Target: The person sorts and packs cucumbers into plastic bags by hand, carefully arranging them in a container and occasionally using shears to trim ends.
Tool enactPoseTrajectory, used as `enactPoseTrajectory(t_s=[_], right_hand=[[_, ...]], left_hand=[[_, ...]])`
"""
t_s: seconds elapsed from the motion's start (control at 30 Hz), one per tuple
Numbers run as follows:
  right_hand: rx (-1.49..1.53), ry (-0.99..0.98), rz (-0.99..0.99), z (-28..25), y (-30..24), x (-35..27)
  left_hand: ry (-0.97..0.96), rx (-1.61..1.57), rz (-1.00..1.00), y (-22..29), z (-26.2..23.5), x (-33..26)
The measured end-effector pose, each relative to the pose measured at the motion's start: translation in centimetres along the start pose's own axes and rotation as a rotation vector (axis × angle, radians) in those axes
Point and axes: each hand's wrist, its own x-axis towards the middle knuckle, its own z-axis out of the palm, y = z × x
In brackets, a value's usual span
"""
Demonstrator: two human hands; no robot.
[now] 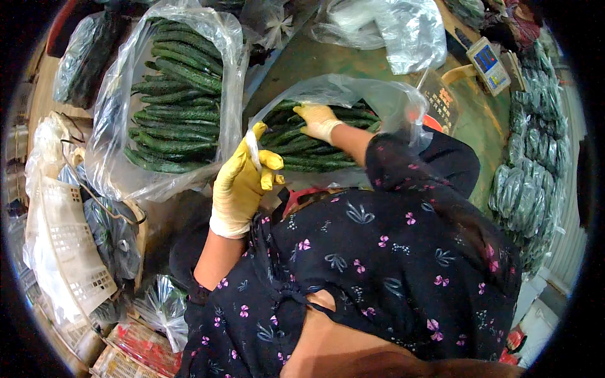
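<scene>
My right hand (pixel 318 121), in a yellow glove, lies palm down on dark green cucumbers (pixel 302 143), its fingers stretched out to the left. These cucumbers lie inside a clear plastic bag (pixel 353 85) spread wide around them. At the bag's near left corner is my left hand (pixel 241 186), also gloved in yellow. Its fingers are curled, with a white strip (pixel 253 150) running across the index finger; whether this is part of the bag I cannot tell. Just left of that hand, more cucumbers (pixel 179 116) fill a container lined with clear plastic (pixel 234 69).
A handheld device with a screen (pixel 490 66) sits at the far right. Crumpled clear plastic bags (pixel 413 38) lie at the back. Stacked, wrapped green bundles (pixel 529 183) line the right side. A white perforated crate (pixel 69 242) stands left, and a red-topped crate (pixel 148 346) below it.
</scene>
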Motion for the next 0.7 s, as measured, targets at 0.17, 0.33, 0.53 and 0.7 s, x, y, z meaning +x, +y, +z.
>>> enactPoseTrajectory(t_s=[0.17,0.33,0.53,0.7], right_hand=[[0.037,-0.153,0.275,0.6,-0.7,1.6],[-0.025,-0.247,0.211,-0.2,-1.2,1.6],[-0.141,-0.364,0.255,-2.6,-1.9,1.0],[-0.121,-0.092,0.174,-5.9,2.1,-1.8]], left_hand=[[-0.013,0.067,-0.008,-0.1,0.5,-0.1],[-0.018,0.006,-0.010,-0.2,-0.8,-1.0],[-0.111,-0.090,-0.097,-0.5,-1.6,-1.2],[-0.129,-0.175,-0.101,-1.0,-2.5,-1.0]])
